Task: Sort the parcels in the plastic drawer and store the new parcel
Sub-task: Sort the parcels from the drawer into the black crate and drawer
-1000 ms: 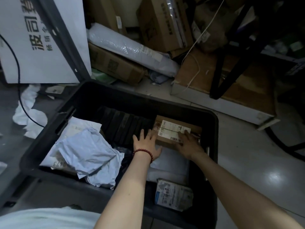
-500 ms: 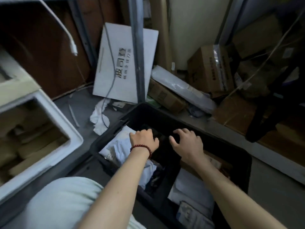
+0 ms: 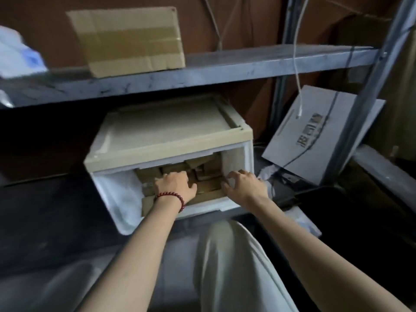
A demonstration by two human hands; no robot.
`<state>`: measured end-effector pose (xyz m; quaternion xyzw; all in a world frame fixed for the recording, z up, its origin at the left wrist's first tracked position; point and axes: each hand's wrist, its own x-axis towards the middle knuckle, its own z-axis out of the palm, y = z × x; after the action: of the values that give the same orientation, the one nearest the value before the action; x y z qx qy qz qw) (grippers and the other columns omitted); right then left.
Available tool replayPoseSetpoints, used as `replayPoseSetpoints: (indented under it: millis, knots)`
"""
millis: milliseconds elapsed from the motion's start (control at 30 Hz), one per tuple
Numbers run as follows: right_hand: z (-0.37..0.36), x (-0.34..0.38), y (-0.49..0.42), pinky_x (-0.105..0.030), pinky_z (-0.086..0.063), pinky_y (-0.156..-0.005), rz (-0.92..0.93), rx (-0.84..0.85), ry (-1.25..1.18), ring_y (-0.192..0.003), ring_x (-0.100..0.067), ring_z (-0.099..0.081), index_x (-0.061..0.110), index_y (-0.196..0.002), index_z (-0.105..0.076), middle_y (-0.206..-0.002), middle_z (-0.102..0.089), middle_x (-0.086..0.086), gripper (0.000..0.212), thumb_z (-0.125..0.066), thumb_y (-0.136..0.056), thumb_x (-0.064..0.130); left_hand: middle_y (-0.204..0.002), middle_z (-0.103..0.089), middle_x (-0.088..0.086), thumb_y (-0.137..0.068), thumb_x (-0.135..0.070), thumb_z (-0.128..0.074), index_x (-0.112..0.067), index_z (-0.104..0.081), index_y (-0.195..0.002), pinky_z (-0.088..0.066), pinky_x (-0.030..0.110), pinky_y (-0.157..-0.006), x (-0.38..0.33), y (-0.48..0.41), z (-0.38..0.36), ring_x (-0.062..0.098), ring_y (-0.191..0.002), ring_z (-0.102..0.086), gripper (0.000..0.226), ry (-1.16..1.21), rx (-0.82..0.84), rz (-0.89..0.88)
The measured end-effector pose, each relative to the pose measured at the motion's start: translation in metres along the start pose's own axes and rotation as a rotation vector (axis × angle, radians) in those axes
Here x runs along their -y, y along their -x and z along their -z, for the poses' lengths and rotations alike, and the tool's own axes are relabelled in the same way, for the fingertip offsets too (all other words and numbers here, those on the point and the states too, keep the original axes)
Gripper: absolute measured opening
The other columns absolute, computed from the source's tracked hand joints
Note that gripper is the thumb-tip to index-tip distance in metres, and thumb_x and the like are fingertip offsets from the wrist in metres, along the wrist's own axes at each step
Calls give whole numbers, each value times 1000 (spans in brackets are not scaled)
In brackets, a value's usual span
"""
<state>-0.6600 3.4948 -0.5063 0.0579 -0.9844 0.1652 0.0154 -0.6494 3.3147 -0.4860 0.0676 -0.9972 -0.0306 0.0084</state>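
Lower shelf bay, as seen from beside the person.

1. Plastic drawer (image 3: 121, 199): white, standing drawn out of its beige-topped housing (image 3: 166, 134), under the grey metal shelf (image 3: 236, 66).
2. Parcels (image 3: 209, 191): brown cardboard, several, packed close together in the right and middle of the drawer. A white wrapped item (image 3: 126, 188) lay against its left wall. Which one was the new parcel could not be told.
3. Left hand (image 3: 177, 184): inside the drawer, palm down on the brown parcels, fingers bent over them. Blur hid whether it gripped one or only rested there. It wore a red bead bracelet (image 3: 172, 197) at the wrist.
4. Right hand (image 3: 244, 185): apart from the left, at the drawer's right front corner, fingers curled like a claw over the parcels' edge. A grip could not be made out.
5. Cardboard box (image 3: 128, 39): taped, sitting on the shelf above the drawer.
6. Flat white carton (image 3: 315, 136): printed, leaning tilted to the right of the drawer, with a white cable (image 3: 296, 64) hanging in front of it.
7. Black crate (image 3: 333, 199): right of the drawer, partly behind the right forearm.
8. Knee (image 3: 227, 255): in pale cloth, between the two forearms, below the drawer front.
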Motion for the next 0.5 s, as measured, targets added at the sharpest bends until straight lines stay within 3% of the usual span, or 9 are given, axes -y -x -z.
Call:
replayPoseSetpoints:
  millis: [233, 333, 500]
  knots:
    - [-45, 114, -7, -40, -36, -100, 142, 106, -29, -128, -25, -43, 19, -135, -48, -137, -49, -5, 53, -43, -94, 52, -119, -64, -3, -93, -49, -46, -30, -57, -119, -45, 31, -85, 136, 44, -2, 22, -107, -60, 33, 71, -6, 281]
    - [-68, 119, -4, -39, -37, -98, 123, 136, -49, -125, -25, -45, 21, -127, -53, -132, -52, -4, 46, -45, -93, 51, -118, -65, -5, -92, -45, -50, -29, -59, -118, -49, 29, -79, 164, 53, -24, 20, -104, -61, 32, 165, 42, 323]
    - [-79, 104, -22, -38, -38, -97, 63, 183, -35, -127, -26, -44, 23, -130, -53, -133, -51, -4, 49, -51, -90, 51, -115, -65, -1, -91, -37, -55, -23, -60, -114, -53, 33, -85, 160, 26, -48, 21, -101, -61, 27, 327, 58, 276]
